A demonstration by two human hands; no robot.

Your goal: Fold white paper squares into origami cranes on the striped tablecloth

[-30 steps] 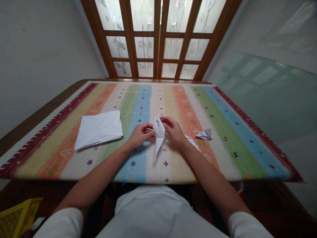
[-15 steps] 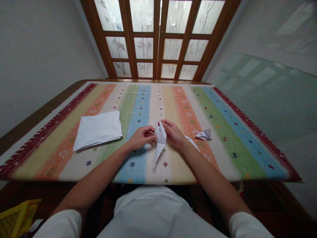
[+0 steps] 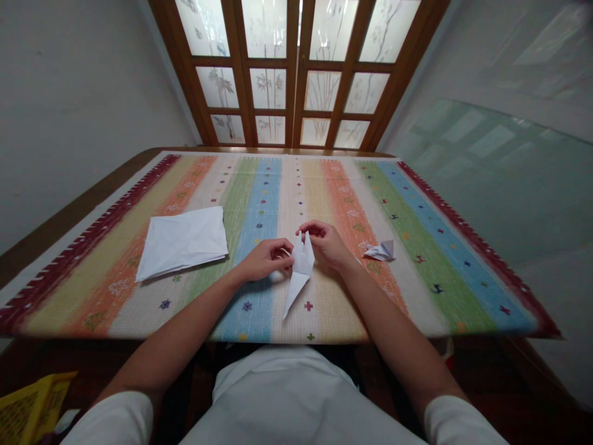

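Hands: two, a left hand and a right hand
Folded paper figures: two, a held paper figure and, to the right, a small paper figure
Paper stacks: one, a white paper stack, left
Cloths: one, a striped cloth

Table: dark brown wood, rim showing along the left and far edges.

Item 1, mat: woven, covering most of the top; far-to-near stripes of orange, green, blue and cream, small scattered motifs, maroon zigzag borders.

Item 2, paper stack: white sheets, flat on the mat, left of centre.

Item 3, paper figure: small, white, folded, on the mat's right half.
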